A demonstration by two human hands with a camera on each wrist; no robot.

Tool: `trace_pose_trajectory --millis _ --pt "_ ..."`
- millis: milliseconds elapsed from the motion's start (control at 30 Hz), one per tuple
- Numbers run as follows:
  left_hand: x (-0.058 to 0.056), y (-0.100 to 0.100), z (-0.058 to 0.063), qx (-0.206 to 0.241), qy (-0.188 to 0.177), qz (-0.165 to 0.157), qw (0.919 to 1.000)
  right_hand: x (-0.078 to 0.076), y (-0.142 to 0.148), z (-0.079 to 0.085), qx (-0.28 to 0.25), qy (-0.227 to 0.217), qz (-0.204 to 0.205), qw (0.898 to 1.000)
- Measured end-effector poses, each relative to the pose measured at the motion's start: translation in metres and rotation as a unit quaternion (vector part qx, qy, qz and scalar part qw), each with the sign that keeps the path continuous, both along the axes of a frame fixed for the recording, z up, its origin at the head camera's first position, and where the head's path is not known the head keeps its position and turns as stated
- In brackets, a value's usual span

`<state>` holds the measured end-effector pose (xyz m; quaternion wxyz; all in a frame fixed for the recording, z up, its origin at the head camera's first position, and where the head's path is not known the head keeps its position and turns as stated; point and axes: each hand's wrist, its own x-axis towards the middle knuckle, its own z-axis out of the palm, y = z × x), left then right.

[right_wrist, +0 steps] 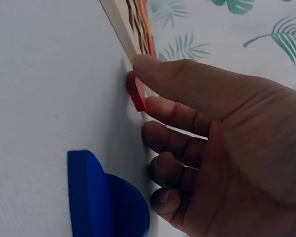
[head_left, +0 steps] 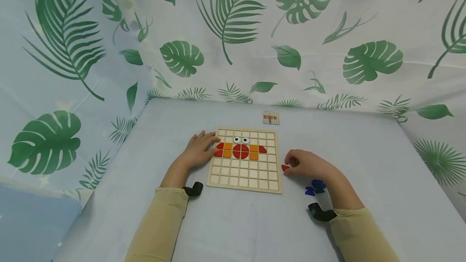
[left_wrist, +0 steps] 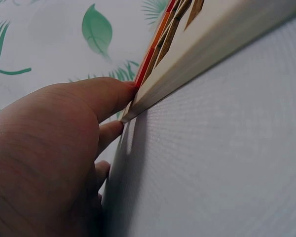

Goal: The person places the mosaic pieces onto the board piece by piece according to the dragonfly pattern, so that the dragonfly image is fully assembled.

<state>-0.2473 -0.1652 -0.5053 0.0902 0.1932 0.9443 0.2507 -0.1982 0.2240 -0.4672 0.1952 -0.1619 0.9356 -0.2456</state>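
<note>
A square wooden grid board lies flat, with red, orange and eye pieces in its cells. My left hand rests at the board's left edge, fingers loosely extended; in the left wrist view its thumb touches the rim beside a red piece. Just off the board's right edge, my right hand pinches a red quarter-circle piece between thumb and index finger, low over the table. The other fingers of that hand curl loosely. A red circle built from quarter pieces sits below two eye pieces.
Several blue pieces lie on the table near the right wrist. Behind the board is a small pattern card showing a similar grid figure. Leaf-printed cloth hangs at the back and sides. Black wrist devices jut from the sleeves.
</note>
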Motion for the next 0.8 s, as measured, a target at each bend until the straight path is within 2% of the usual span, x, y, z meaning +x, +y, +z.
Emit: trace_pose_trajectory --millis 533,800 --pt "-0.001 -0.001 -0.001 0.0 0.007 -0.002 1.0 0.002 0.0 0.001 0.018 0.03 0.0 0.999" --pt "0.0 0.0 0.0 0.003 0.004 -0.003 1.0 0.0 0.007 -0.001 0.021 0.027 -0.029 0.999"
